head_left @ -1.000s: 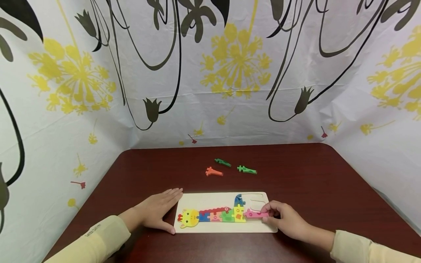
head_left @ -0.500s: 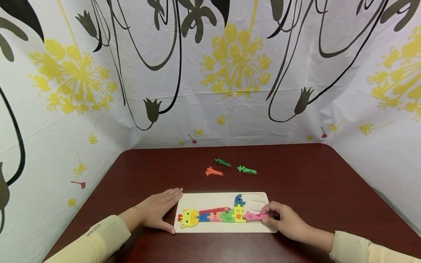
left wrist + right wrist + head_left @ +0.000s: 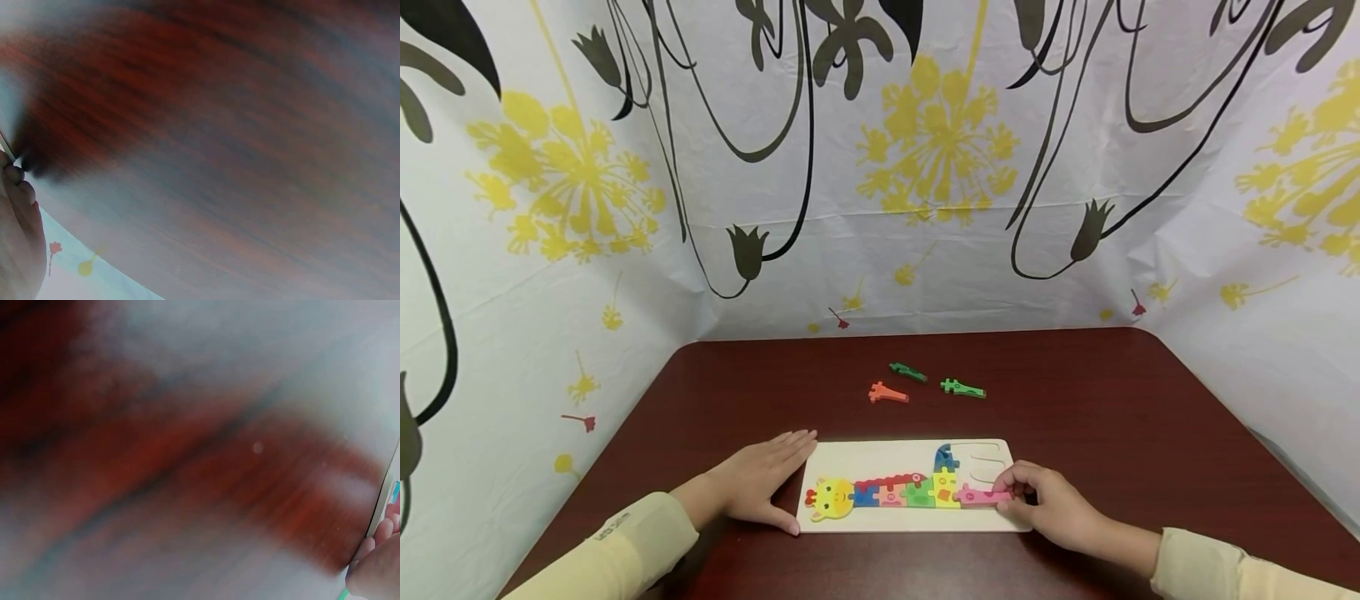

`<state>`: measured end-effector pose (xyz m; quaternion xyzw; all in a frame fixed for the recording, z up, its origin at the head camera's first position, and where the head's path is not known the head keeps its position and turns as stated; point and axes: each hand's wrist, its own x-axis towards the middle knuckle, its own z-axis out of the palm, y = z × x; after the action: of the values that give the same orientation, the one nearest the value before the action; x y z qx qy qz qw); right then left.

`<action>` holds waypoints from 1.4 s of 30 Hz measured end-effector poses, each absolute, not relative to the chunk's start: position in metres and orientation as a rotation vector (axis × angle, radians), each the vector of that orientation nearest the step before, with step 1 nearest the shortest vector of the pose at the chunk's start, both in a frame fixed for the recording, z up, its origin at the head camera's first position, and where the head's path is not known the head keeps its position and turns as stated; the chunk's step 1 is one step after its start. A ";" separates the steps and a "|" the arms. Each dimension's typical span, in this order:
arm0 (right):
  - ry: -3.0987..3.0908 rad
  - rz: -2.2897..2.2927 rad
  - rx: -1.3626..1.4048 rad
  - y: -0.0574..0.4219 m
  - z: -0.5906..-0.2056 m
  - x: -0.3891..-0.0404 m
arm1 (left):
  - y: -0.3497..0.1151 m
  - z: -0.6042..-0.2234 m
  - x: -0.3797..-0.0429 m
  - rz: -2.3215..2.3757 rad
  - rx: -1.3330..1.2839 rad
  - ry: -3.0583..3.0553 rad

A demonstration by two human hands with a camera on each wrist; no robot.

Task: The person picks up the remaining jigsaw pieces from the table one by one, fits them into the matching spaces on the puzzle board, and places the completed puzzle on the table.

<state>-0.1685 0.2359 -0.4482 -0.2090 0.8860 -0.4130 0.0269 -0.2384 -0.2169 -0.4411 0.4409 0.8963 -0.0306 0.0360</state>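
A pale wooden puzzle board (image 3: 910, 522) lies on the table and holds a giraffe made of coloured pieces, with a yellow head piece (image 3: 832, 500) at its left. My left hand (image 3: 763, 479) touches the board's left edge, fingers extended and thumb by the near corner. With thumb and fingers, my right hand (image 3: 1060, 507) pinches the right end of a pink leg piece (image 3: 973, 496). That piece lies over the board, its left end against a yellow piece (image 3: 945, 488). A blue piece (image 3: 945, 457) sits above the yellow one. Both wrist views catch only part of each hand.
Beyond the board lie three loose pieces: an orange one (image 3: 888, 392), a dark green one (image 3: 908, 372) and a light green one (image 3: 962, 388). Leg-shaped outlines show at the board's upper right. A patterned curtain (image 3: 940, 275) hangs around the dark red-brown table (image 3: 1112, 408).
The pink leg piece has shifted slightly toward the near side and lies straighter against the yellow piece. My right hand moved very little with it, and my left hand stayed still.
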 end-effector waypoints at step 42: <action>2.708 -1.260 -0.781 0.240 -0.452 -0.174 | -0.216 -0.441 -0.239 -0.099 1.343 2.753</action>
<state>-0.1743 0.2403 -0.4522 -0.2528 0.8769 -0.4079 0.0273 -0.2386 -0.2163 -0.4408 0.4379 0.8976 -0.0322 0.0387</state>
